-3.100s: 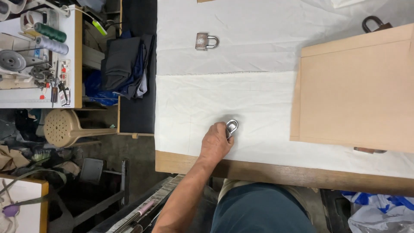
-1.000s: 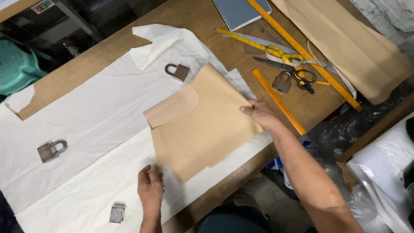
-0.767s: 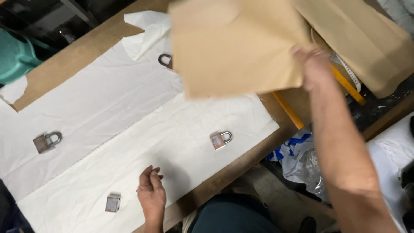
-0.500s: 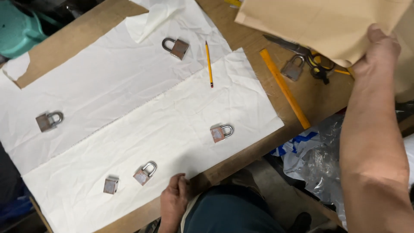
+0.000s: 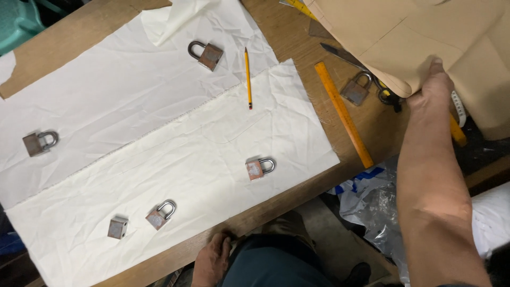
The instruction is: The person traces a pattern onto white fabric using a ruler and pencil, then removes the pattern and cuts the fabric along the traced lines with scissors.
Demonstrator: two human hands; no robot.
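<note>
Tan stiff paper pattern sheet [image 5: 425, 37], flat and faintly creased, now lies at the table's upper right over other tan sheets, where half a second ago it was held up higher and blocked more of the view. Right hand [image 5: 433, 93] pinches its lower edge, thumb on top, fingers hidden beneath the sheet. Left hand [image 5: 211, 260] rests loosely curled at the near edge of the brown wooden table [image 5: 85, 26], holding nothing; it sat slightly further left before. Two wrinkled white cloth strips [image 5: 159, 154] lie side by side, frayed along their shared edge, unchanged. Grey metal padlocks: five counted — one with its shackle at the top of the cloth [image 5: 205, 54], one at the left [image 5: 40, 142], one mid-right on the near strip [image 5: 259, 168], one lower left [image 5: 160, 213], and one off the cloth beside the ruler [image 5: 357, 89]. One small square lock body without a shackle [image 5: 117, 227] sits just beside the lower-left padlock. One yellow pencil [image 5: 247, 77] lies across the cloth seam. One long orange flat ruler [image 5: 343, 114] rests on bare wood, right of the cloth. Black-handled scissors [image 5: 387, 96] are partly hidden under the sheet. Crumpled clear plastic bag [image 5: 366, 207] lies below the table edge.
</note>
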